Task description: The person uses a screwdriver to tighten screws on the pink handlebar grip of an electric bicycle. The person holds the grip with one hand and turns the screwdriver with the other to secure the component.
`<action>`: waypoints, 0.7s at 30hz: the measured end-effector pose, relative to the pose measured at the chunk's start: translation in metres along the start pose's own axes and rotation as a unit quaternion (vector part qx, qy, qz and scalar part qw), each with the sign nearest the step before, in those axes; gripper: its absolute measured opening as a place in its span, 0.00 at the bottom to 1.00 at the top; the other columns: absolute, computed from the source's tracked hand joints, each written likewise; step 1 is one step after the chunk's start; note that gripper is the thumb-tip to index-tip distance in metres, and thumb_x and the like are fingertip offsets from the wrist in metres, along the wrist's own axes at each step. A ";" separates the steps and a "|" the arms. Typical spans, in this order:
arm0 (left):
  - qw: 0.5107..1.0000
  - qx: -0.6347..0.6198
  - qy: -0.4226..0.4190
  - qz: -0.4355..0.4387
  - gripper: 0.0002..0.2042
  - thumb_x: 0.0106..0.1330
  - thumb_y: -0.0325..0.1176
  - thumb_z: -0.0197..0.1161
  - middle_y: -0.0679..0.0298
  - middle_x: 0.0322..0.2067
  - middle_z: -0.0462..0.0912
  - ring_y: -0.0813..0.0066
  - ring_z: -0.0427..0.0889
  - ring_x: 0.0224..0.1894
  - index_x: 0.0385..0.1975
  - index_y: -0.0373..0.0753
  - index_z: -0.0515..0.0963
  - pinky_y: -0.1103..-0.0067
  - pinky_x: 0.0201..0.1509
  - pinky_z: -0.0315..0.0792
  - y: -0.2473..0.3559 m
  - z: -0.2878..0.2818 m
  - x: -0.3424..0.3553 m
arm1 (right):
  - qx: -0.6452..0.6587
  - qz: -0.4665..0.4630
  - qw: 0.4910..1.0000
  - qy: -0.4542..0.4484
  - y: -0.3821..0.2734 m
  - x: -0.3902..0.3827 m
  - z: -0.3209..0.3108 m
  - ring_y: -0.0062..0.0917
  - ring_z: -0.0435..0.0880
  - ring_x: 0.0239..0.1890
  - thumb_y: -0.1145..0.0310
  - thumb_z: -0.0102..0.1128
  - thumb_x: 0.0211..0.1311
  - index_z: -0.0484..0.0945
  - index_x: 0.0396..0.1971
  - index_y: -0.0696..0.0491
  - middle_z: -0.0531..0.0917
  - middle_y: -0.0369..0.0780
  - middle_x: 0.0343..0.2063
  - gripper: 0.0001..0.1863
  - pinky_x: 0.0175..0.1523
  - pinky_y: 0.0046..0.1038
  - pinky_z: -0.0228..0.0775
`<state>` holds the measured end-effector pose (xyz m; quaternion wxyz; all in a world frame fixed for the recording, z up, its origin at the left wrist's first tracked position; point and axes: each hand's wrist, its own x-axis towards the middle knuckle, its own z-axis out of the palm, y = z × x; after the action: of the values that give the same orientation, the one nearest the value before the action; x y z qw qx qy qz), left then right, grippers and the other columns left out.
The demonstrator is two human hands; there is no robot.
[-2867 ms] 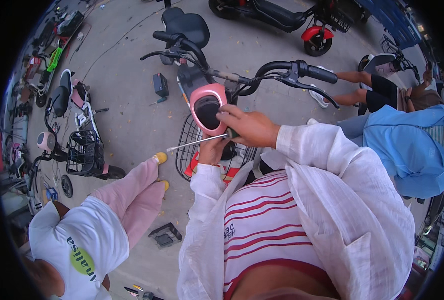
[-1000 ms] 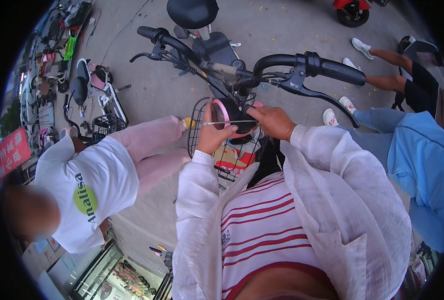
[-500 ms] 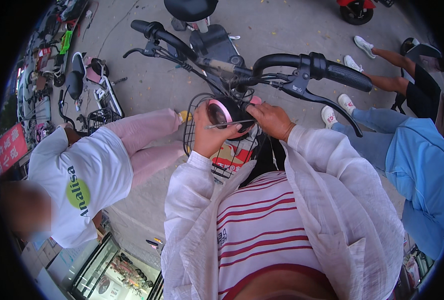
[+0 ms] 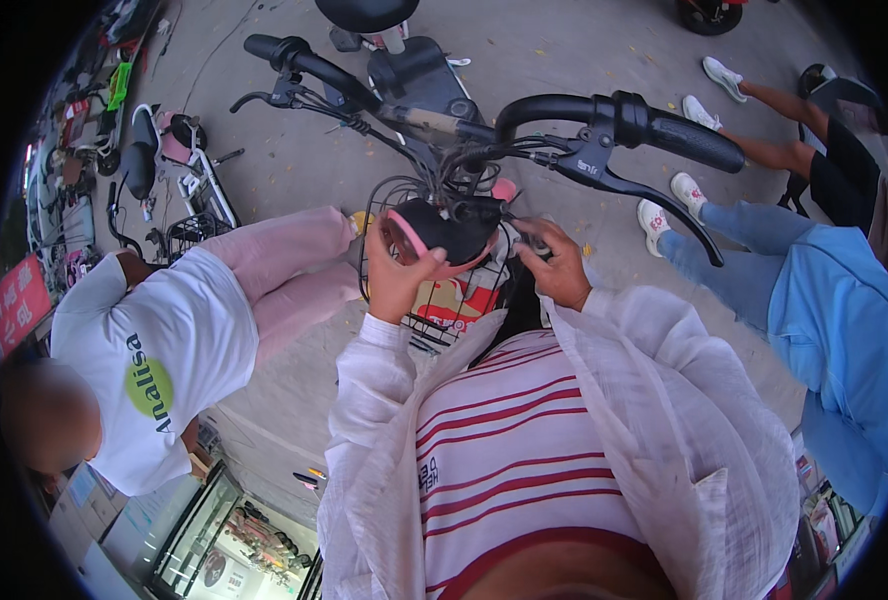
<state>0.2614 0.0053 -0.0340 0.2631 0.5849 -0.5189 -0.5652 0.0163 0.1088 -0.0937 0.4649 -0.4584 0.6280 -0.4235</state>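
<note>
A headlight with a black housing [image 4: 456,232] and a pink rim sits above the basket, below the handlebar of an electric bike. My left hand [image 4: 400,272] grips it from the left, thumb across the pink rim. Just right of the headlight, my right hand [image 4: 558,266] has its fingers curled together; what lies between them is too blurred to name. Dark cables [image 4: 464,165] bunch up behind the headlight. Under my hands, the black wire basket [image 4: 432,325] holds a red and tan package [image 4: 456,303].
The handlebar's right grip [image 4: 699,140] and brake lever [image 4: 664,200] reach out above my right hand. A person in a white shirt [image 4: 169,345] is at the left; another in blue [image 4: 839,310] is at the right. A white bike [image 4: 199,185] stands at the far left.
My right hand has drawn away from the headlight, down and to the right. The thin dark rod across the headlight no longer shows. The headlight's pink rim has turned leftward in my left hand.
</note>
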 end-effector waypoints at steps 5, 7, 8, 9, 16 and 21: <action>0.997 -0.031 -0.068 -0.005 0.47 0.52 0.32 0.75 0.49 0.62 0.66 0.60 0.71 0.62 0.69 0.28 0.52 0.68 0.66 0.67 -0.002 -0.014 0.015 | 0.206 0.174 0.963 -0.002 -0.003 0.002 -0.004 0.27 0.82 0.35 0.65 0.68 0.61 0.74 0.60 0.52 0.82 0.41 0.42 0.27 0.41 0.27 0.75; 0.996 -0.028 -0.090 -0.010 0.47 0.52 0.32 0.75 0.49 0.62 0.66 0.61 0.70 0.63 0.69 0.28 0.52 0.68 0.66 0.68 0.002 -0.012 0.016 | 0.365 0.289 0.884 -0.050 -0.011 0.020 0.004 0.14 0.74 0.19 0.62 0.69 0.62 0.66 0.66 0.51 0.80 0.34 0.32 0.34 0.23 0.20 0.68; 0.995 -0.032 -0.096 -0.006 0.47 0.51 0.32 0.77 0.50 0.61 0.67 0.61 0.71 0.62 0.68 0.29 0.53 0.68 0.65 0.69 0.003 -0.011 0.017 | 0.360 0.285 0.886 -0.074 -0.012 0.029 0.007 0.15 0.75 0.19 0.62 0.69 0.62 0.67 0.65 0.52 0.80 0.34 0.30 0.34 0.23 0.20 0.68; 0.994 -0.036 -0.102 -0.002 0.47 0.50 0.33 0.79 0.50 0.59 0.68 0.62 0.71 0.61 0.67 0.29 0.54 0.68 0.64 0.70 0.005 -0.010 0.018 | 0.353 0.280 0.887 -0.098 -0.013 0.038 0.009 0.15 0.75 0.19 0.61 0.69 0.62 0.67 0.65 0.52 0.80 0.34 0.29 0.33 0.23 0.20 0.69; 0.994 0.013 -0.105 0.031 0.50 0.46 0.31 0.79 0.52 0.61 0.65 0.60 0.70 0.62 0.68 0.30 0.54 0.65 0.62 0.73 0.005 -0.013 0.017 | 0.371 0.268 0.883 -0.106 -0.004 0.055 0.021 0.16 0.79 0.20 0.59 0.67 0.64 0.72 0.60 0.52 0.81 0.35 0.28 0.27 0.21 0.19 0.67; 0.991 0.067 -0.112 0.026 0.49 0.45 0.29 0.78 0.52 0.61 0.63 0.60 0.71 0.61 0.69 0.33 0.55 0.67 0.60 0.75 0.018 -0.008 0.017 | 0.363 0.265 0.890 -0.083 0.003 0.052 0.026 0.15 0.75 0.20 0.61 0.62 0.67 0.73 0.59 0.52 0.83 0.34 0.34 0.23 0.20 0.18 0.64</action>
<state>0.2607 -0.0176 -0.0229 0.1783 0.5203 -0.5972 -0.5839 0.0329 0.0561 -0.1120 0.7439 -0.1078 0.4880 -0.4436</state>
